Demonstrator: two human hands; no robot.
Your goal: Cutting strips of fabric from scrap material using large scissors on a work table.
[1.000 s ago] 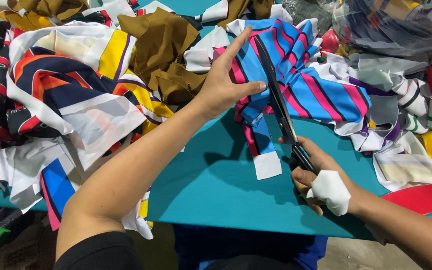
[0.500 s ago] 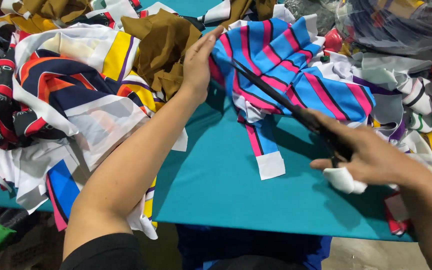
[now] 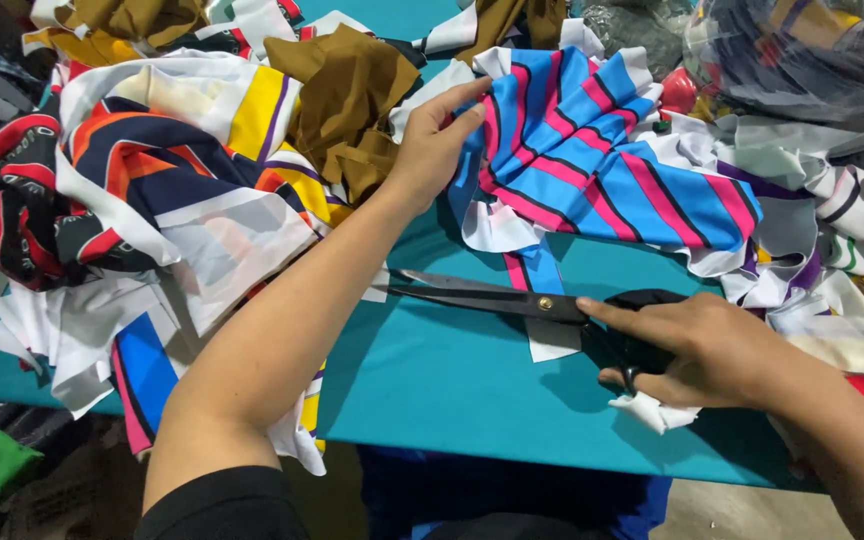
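— Right, what's the right hand (image 3: 697,350) doing down there on the table (image 3: 452,390)?

— It's wrapped around the black handles of a big pair of scissors (image 3: 512,298), fingers through the loops, forefinger stretched along the top toward the pivot screw. The scissors lie low over the teal tabletop, tips pointing left, blades parted just a little.

— And the cloth?

— The blue-and-pink striped fabric (image 3: 602,165) is spread out beyond the scissors, toward the far side of the table. A narrow strip of it hangs down and runs under the blades near the pivot — its white end pokes out below them.

— Left hand?

— The left hand (image 3: 437,140) is up at the near-left edge of that striped piece, fingers and thumb pinched on the fabric's border, holding it up a touch.

— Anything tucked in the right hand besides the scissors?

— A scrap of white cloth (image 3: 652,410) sits just under the palm, touching it — whether it's held or only lying there, I can't tell.

— Surroundings?

— Heaps of offcuts. A brown cloth (image 3: 352,90) just left of the left hand, and a navy, orange and white pile (image 3: 152,190) further left, over the forearm's side.
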